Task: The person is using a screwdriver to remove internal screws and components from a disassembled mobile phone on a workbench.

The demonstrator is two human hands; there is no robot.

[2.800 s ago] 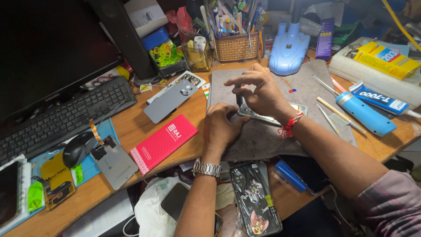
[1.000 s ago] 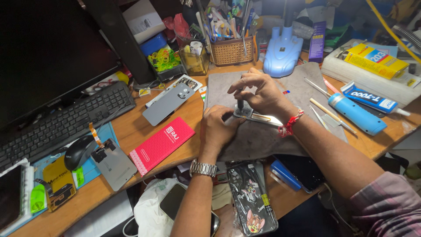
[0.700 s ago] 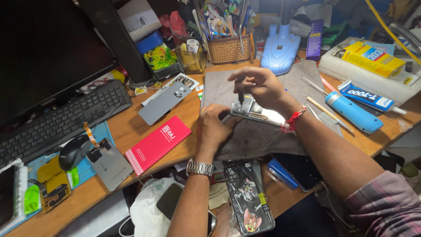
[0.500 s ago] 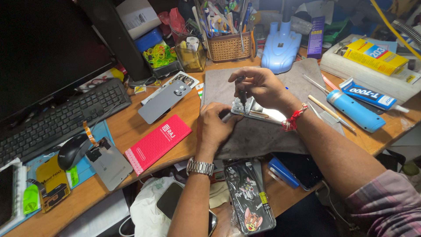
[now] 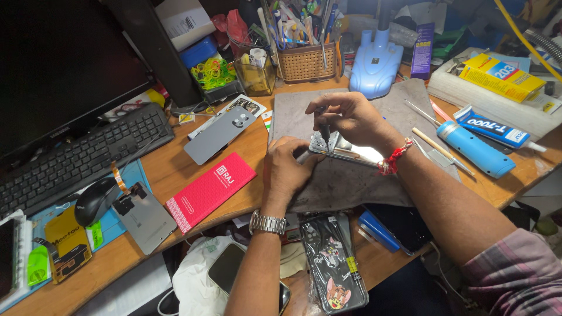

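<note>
Nearest: cartoon phone case point(image 5: 332, 270) at the desk edge. Left hand point(image 5: 287, 168), wristwatch point(image 5: 267, 222) below it, clamped on the opened phone point(image 5: 345, 151) lying on the grey mat point(image 5: 351, 181). Right hand point(image 5: 345, 120) closed around a screwdriver point(image 5: 323, 124), tip on the phone. Beyond: wicker basket point(image 5: 305, 61).

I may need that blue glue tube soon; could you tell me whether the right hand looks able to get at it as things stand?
Probably yes: the blue glue tube lies uncovered beside the right hand, though that hand holds a screwdriver.

Single head-worn camera looks steeply down, close over the cluttered desk point(image 5: 175, 169).
</note>
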